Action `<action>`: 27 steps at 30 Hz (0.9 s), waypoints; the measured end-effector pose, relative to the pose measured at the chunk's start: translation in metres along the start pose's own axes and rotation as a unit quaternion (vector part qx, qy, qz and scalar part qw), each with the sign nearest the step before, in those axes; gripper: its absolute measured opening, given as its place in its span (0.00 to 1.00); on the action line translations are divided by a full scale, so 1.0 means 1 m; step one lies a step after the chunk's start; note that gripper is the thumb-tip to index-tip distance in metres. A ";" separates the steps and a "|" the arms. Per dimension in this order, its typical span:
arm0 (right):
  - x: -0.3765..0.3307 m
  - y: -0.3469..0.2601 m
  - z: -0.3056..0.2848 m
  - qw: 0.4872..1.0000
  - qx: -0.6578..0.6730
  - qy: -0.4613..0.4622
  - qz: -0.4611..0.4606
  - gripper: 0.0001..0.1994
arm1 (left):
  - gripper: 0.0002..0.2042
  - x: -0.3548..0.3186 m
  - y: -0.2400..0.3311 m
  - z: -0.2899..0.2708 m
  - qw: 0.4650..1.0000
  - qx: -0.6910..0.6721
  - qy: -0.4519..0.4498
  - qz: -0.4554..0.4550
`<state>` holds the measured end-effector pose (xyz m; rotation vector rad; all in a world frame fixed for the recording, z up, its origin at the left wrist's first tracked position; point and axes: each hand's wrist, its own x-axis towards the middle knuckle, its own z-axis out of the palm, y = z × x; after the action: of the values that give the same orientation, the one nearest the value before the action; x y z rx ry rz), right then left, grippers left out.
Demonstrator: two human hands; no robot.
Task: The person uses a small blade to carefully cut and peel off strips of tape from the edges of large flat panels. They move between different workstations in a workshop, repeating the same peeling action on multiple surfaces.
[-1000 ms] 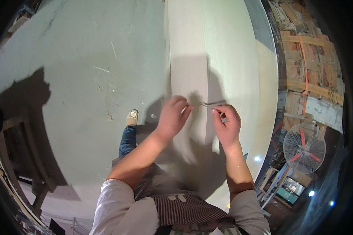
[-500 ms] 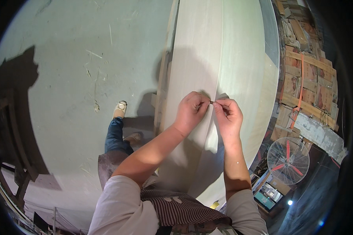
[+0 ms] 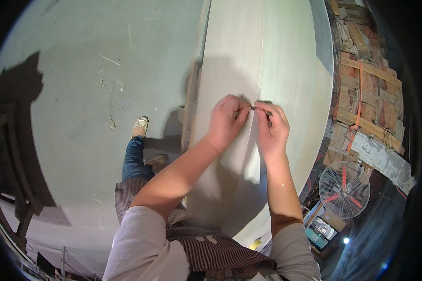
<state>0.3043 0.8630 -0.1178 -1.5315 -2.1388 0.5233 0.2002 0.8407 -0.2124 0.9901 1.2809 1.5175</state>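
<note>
Two long pale boards (image 3: 234, 37) lie side by side below my hands, with a thin straight seam running between them. Over that seam, my left hand (image 3: 226, 121) and my right hand (image 3: 273, 130) almost meet, each in a pinch. Between their fingertips is a small, dark, thin piece (image 3: 252, 108), held at both ends. It is too small for me to tell its kind, or whether it touches the boards. My fingers hide most of it. Shadows of my head and arms fall across the boards.
A wooden edge (image 3: 191, 93) runs along the boards' left side, by the grey floor (image 3: 79, 103) and my shoe (image 3: 140, 127). To the right stand a round caged fan (image 3: 344, 190) with red blades and stacked brown cartons (image 3: 368, 89). A roll of yellow tape (image 3: 254, 244) lies near my apron.
Both hands have moved slightly farther along the seam, away from my body, still pinching the small dark piece. The view has shifted a little.
</note>
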 end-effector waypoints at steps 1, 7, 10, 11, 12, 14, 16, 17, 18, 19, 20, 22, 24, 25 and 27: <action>0.004 -0.001 -0.001 1.000 -0.004 -0.006 0.016 0.07 | 0.04 0.006 0.003 0.000 1.000 -0.004 0.000 -0.007; -0.005 0.003 -0.006 0.999 -0.035 -0.030 0.000 0.07 | 0.04 -0.004 0.000 0.000 1.000 -0.019 0.008 0.023; -0.015 -0.006 -0.012 0.996 -0.040 -0.064 0.041 0.06 | 0.04 -0.017 0.001 -0.003 0.999 -0.022 0.006 0.039; -0.019 -0.007 -0.012 0.996 -0.033 -0.067 0.043 0.06 | 0.04 -0.022 0.002 -0.003 0.999 -0.020 0.004 0.037; -0.023 -0.008 -0.013 0.996 -0.027 -0.069 0.045 0.06 | 0.04 -0.026 0.002 -0.004 0.999 -0.019 0.002 0.036; -0.032 -0.010 -0.014 0.996 -0.027 -0.072 0.041 0.05 | 0.04 -0.036 0.002 -0.005 0.999 -0.019 -0.003 0.040; -0.040 -0.012 -0.015 0.996 -0.037 -0.074 0.027 0.05 | 0.04 -0.044 0.002 -0.007 0.998 -0.022 -0.007 0.050; -0.045 -0.012 -0.016 0.996 -0.037 -0.076 0.028 0.05 | 0.04 -0.049 0.002 -0.008 0.999 -0.023 -0.012 0.045; -0.049 -0.013 -0.017 0.996 -0.036 -0.079 0.029 0.05 | 0.05 -0.053 0.003 -0.009 0.999 -0.025 -0.017 0.040; -0.053 -0.013 -0.017 0.996 -0.036 -0.081 0.030 0.05 | 0.05 -0.057 0.003 -0.010 0.999 -0.027 -0.022 0.035; -0.058 -0.012 -0.017 0.996 -0.037 -0.078 0.027 0.05 | 0.05 -0.061 0.003 -0.010 0.999 -0.027 -0.020 0.038; -0.068 -0.011 -0.018 0.996 -0.040 -0.071 0.023 0.04 | 0.05 -0.068 0.002 -0.010 0.998 -0.029 -0.016 0.044; -0.074 -0.014 -0.018 0.997 -0.037 -0.067 0.018 0.04 | 0.06 -0.074 0.002 -0.010 0.998 -0.032 -0.018 0.045; -0.078 -0.015 -0.018 0.997 -0.035 -0.065 0.016 0.04 | 0.06 -0.078 0.002 -0.011 0.998 -0.033 -0.019 0.046; -0.083 -0.017 -0.018 0.998 -0.028 -0.061 0.015 0.04 | 0.05 -0.084 0.002 -0.012 0.999 -0.027 -0.026 0.036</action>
<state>0.3244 0.7797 -0.1059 -1.6020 -2.2418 0.5869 0.2119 0.7570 -0.2142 1.0448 1.1729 1.5629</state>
